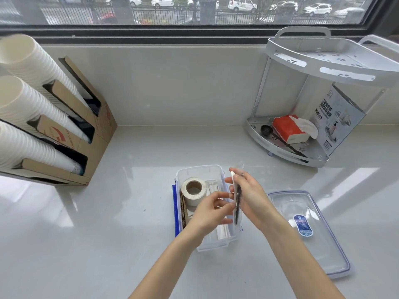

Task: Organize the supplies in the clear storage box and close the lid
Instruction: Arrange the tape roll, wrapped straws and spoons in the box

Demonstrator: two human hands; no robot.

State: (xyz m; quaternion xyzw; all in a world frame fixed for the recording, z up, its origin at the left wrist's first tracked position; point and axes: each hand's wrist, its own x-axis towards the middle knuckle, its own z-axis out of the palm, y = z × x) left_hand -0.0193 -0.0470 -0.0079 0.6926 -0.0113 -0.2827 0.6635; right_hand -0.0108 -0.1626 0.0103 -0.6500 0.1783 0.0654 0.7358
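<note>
On the pale glossy countertop in front of you stands one clear rectangular plastic storage box with blue side latches, open at the top. Just to its right, flat on the counter, lies its one clear lid with a blue rim and a blue oval label.

Inside the box you have one white roll of tape or labels on a brown core at the far left, a strip of brown corrugated cardboard standing along the left wall, and some pale, clear-wrapped items along the bottom that are too indistinct to name.

Your two hands meet over the right side of the box. Your right hand curls round a thin clear packet with a dark slender item inside, holding it upright on edge above the right wall. Your left hand pinches the same packet from the left with curled fingers.

At the far left, a brown cardboard dispenser holds three slanted stacks of white paper cups. At the far right, a white two-tier metal corner rack carries on its lower shelf one red tissue pack, one black spoon and one printed white box. Your forearms cross the near edge of the box.
</note>
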